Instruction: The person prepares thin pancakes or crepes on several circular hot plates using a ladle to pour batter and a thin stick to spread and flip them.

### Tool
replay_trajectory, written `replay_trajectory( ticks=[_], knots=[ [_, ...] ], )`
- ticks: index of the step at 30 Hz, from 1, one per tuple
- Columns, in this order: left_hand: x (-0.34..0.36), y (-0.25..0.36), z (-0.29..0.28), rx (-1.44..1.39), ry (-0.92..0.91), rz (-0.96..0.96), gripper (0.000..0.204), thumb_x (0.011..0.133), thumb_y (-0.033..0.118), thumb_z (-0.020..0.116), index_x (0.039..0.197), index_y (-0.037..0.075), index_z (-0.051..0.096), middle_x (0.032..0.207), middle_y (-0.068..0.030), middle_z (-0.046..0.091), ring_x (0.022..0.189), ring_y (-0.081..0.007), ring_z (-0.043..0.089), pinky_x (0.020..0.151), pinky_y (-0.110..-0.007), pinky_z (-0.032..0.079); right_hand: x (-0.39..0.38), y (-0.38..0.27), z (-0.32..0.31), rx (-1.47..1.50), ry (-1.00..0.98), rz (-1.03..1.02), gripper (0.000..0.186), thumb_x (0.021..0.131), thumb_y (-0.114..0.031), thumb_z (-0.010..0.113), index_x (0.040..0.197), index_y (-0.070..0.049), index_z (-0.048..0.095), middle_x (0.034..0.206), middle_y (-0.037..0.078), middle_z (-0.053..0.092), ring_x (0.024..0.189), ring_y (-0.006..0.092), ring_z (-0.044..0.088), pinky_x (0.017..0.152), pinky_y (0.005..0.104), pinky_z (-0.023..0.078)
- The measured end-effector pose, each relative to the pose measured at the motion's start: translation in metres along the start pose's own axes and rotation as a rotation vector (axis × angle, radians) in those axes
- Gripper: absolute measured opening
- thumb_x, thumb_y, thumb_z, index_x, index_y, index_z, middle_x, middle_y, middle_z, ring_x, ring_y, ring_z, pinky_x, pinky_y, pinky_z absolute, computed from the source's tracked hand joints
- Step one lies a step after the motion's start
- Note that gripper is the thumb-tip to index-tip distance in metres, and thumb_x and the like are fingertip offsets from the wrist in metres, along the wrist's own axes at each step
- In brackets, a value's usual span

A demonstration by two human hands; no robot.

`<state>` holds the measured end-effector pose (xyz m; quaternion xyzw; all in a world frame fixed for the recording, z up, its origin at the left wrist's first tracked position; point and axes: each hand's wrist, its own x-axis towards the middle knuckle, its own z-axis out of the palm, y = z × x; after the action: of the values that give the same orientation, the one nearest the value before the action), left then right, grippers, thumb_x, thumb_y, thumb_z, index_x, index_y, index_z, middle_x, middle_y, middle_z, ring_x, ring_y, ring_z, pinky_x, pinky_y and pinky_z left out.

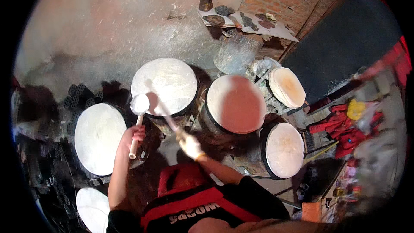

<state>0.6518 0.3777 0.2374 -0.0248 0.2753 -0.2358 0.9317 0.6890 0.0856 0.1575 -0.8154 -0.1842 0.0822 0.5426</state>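
My left hand [132, 136] grips the wooden handle [133, 149] of a ladle whose white-coated cup [140, 102] is over the lower-left edge of a large round griddle with a white layer [168, 80]. My right hand [189, 146], in a pale glove, holds a long, thin paddle [168, 118] reaching toward that griddle, blurred at its far part. Other round griddles with pale layers stand around: one at left [99, 140], one with a big reddish patch [235, 103], one at right [284, 151], another at lower left [91, 210]. A stack of pale flatbreads [286, 86] lies at back right.
Perforated black briquettes [77, 97] are piled at left. A board [284, 32] with dark objects runs along the back wall beside brickwork. A large dark panel [340, 39] stands at right, with red cloth and a yellow bag [355, 110] below it.
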Motion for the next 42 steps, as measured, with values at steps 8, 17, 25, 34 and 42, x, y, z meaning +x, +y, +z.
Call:
replay_trajectory(
  ticks=[8, 17, 25, 34, 42],
  knots=[
    [-0.042, -0.088, -0.076, 0.333, 0.239, 0.291, 0.017, 0.092, 0.021, 0.049, 0.083, 0.007, 0.049, 0.062, 0.0011, 0.042, 0.044, -0.0060, 0.035, 0.034, -0.017, 0.028, 0.019, 0.011, -0.037, -0.123, 0.389, 0.073, 0.029, 0.084, -0.023, 0.056, 0.110, -0.012, 0.058, 0.081, 0.020, 0.063, 0.073, 0.0355, 0.062, 0.063, 0.0413, 0.049],
    [-0.025, -0.181, -0.100, 0.087, 0.063, 0.163, 0.030, 0.095, 0.029, 0.045, 0.110, 0.003, 0.051, 0.073, -0.0049, 0.051, 0.051, -0.0116, 0.040, 0.043, -0.020, 0.035, -0.108, -0.042, -0.086, -0.214, 0.125, 0.114, 0.056, 0.081, -0.035, 0.060, 0.129, -0.013, 0.047, 0.091, 0.018, 0.063, 0.080, 0.0348, 0.062, 0.074, 0.0419, 0.048],
    [-0.018, -0.327, -0.036, 0.416, 0.135, 0.141, 0.036, 0.092, 0.037, 0.053, 0.096, 0.001, 0.052, 0.061, 0.0029, 0.042, 0.043, -0.0050, 0.034, 0.035, -0.017, 0.029, -0.201, -0.004, -0.401, -0.764, 0.530, 0.509, 0.039, 0.089, -0.036, 0.044, 0.108, -0.006, 0.058, 0.102, 0.017, 0.060, 0.094, 0.0285, 0.058, 0.081, 0.0401, 0.045],
    [0.034, -0.504, 0.035, -0.019, 0.201, 0.237, 0.035, 0.095, 0.030, 0.048, 0.108, -0.003, 0.049, 0.067, 0.0004, 0.040, 0.048, -0.0053, 0.036, 0.036, -0.017, 0.029, -0.297, 0.245, -0.656, -0.846, 0.663, 0.569, 0.026, 0.083, -0.028, 0.052, 0.101, -0.013, 0.062, 0.091, 0.016, 0.064, 0.084, 0.0362, 0.060, 0.072, 0.0457, 0.049],
    [0.073, -0.543, 0.058, 0.274, 0.231, 0.285, 0.033, 0.096, 0.024, 0.044, 0.112, -0.005, 0.046, 0.069, -0.0024, 0.041, 0.050, -0.0073, 0.038, 0.036, -0.017, 0.031, -0.285, 0.242, -0.661, -0.677, 0.674, 0.497, 0.023, 0.079, -0.033, 0.057, 0.090, -0.015, 0.067, 0.084, 0.014, 0.065, 0.079, 0.0326, 0.062, 0.071, 0.0431, 0.048]
  ],
)
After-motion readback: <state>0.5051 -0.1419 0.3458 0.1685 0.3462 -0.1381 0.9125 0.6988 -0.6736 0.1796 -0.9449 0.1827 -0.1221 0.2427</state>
